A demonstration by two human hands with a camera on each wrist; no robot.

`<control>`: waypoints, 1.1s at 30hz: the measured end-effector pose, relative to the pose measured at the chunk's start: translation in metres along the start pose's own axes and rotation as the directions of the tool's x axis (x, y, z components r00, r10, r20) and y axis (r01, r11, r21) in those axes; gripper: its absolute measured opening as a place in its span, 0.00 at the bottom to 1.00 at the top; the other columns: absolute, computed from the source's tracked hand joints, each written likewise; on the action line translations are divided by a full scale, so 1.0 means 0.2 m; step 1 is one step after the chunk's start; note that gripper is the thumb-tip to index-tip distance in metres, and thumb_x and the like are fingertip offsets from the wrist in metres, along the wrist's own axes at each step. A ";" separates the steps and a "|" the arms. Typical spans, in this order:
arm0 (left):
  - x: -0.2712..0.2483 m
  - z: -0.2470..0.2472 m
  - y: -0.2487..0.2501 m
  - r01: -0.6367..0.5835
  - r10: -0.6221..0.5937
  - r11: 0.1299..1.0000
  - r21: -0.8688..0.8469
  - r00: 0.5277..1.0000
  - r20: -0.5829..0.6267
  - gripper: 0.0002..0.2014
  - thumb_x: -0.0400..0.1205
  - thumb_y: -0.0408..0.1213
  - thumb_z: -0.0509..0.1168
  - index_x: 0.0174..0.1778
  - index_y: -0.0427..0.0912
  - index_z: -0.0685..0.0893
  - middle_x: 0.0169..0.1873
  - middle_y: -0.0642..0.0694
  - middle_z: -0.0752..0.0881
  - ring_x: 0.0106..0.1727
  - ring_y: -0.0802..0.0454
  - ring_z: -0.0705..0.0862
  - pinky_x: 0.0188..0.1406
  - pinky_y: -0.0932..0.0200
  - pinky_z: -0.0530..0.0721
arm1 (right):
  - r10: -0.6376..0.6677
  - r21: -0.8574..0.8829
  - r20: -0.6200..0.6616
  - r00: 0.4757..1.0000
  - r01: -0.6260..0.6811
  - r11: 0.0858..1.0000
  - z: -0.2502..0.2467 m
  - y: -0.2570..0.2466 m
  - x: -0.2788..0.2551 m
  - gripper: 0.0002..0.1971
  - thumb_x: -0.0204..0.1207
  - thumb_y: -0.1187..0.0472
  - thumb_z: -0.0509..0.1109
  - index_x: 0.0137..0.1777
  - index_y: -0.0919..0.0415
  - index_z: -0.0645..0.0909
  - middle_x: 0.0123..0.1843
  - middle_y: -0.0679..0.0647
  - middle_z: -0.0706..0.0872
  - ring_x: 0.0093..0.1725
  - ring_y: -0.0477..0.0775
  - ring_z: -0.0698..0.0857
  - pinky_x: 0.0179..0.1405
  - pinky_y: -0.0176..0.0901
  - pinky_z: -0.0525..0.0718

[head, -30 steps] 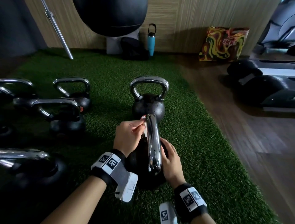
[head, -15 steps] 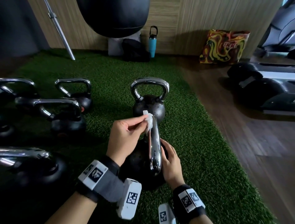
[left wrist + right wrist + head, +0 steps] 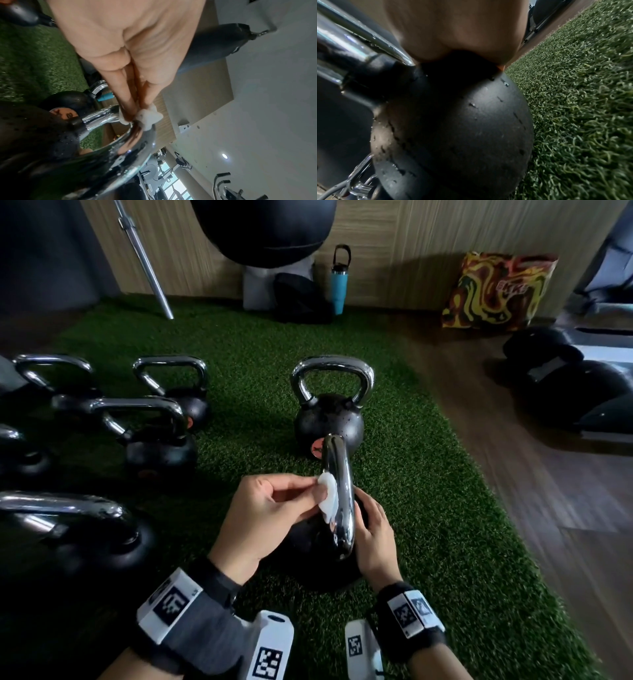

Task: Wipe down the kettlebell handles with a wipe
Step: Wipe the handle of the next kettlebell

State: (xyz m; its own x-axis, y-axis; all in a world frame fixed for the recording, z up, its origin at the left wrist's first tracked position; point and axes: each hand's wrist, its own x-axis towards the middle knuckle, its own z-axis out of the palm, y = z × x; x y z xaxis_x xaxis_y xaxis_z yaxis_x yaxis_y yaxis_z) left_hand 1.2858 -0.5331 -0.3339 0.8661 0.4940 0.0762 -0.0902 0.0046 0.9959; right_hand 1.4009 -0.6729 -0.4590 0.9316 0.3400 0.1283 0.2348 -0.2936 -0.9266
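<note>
The nearest kettlebell [image 3: 318,556] stands on green turf, its chrome handle [image 3: 339,491] seen end-on. My left hand [image 3: 313,491] pinches a small white wipe [image 3: 327,496] and presses it against the left side of that handle, about halfway along. The left wrist view shows the fingertips [image 3: 135,108] squeezing the wipe [image 3: 149,119] onto the wet chrome handle [image 3: 120,142]. My right hand [image 3: 375,535] rests flat on the right side of the black body [image 3: 453,128], with its palm [image 3: 453,33] against the ball. A second kettlebell [image 3: 330,419] stands just behind.
Several more kettlebells [image 3: 157,446] stand on the turf [image 3: 428,508] to the left. A teal bottle [image 3: 338,282], a leaning bar [image 3: 144,258] and a colourful bag [image 3: 496,292] stand by the wooden wall. Wood floor [image 3: 548,508] and black gear [image 3: 565,392] lie to the right.
My left hand has slid the wipe from the far end of the handle back toward me along its left side. The right hand stays on the kettlebell's body.
</note>
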 end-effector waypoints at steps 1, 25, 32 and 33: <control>0.00 -0.01 -0.01 -0.024 0.024 1.000 0.016 1.000 0.005 0.13 0.71 0.37 0.80 0.51 0.38 0.95 0.44 0.43 0.95 0.50 0.45 0.94 0.54 0.48 0.93 | 0.002 -0.004 0.000 1.000 -0.002 1.000 0.00 0.00 0.00 0.19 0.88 0.49 0.64 0.76 0.49 0.81 0.69 0.41 0.81 0.70 0.39 0.77 0.71 0.35 0.71; -0.19 -0.13 -0.30 -0.319 0.271 0.845 0.429 0.947 0.170 0.10 0.77 0.40 0.77 0.53 0.47 0.95 0.50 0.60 0.94 0.53 0.62 0.93 0.55 0.60 0.90 | 0.030 -0.007 0.130 0.991 -0.029 1.000 -0.11 -0.04 0.05 0.36 0.72 0.24 0.62 0.73 0.44 0.83 0.68 0.44 0.87 0.64 0.43 0.86 0.66 0.53 0.86; -0.17 -0.16 -0.07 -0.241 0.237 0.948 0.207 0.970 0.045 0.10 0.77 0.36 0.72 0.54 0.42 0.93 0.48 0.53 0.95 0.51 0.60 0.92 0.50 0.72 0.85 | -0.326 0.078 0.070 0.943 0.321 0.944 -0.44 -0.59 0.01 0.08 0.76 0.53 0.80 0.54 0.48 0.93 0.47 0.46 0.92 0.36 0.49 0.87 0.32 0.46 0.84; -0.16 -0.15 -0.03 -0.248 0.249 0.956 0.154 0.968 0.010 0.11 0.77 0.35 0.72 0.54 0.40 0.92 0.48 0.50 0.95 0.50 0.59 0.92 0.48 0.71 0.85 | -0.359 0.093 0.135 0.923 0.349 0.933 -0.45 -0.67 -0.02 0.08 0.75 0.53 0.81 0.54 0.48 0.94 0.47 0.45 0.92 0.36 0.48 0.87 0.32 0.42 0.82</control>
State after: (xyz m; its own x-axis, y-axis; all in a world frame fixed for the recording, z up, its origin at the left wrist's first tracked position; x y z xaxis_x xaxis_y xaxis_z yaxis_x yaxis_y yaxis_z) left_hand 1.2435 -0.5229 -0.3446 0.8210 0.4712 0.3224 -0.2250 -0.2520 0.9412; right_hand 1.3898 -0.7154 -0.3034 0.7385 0.5404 0.4032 0.5183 -0.0725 -0.8521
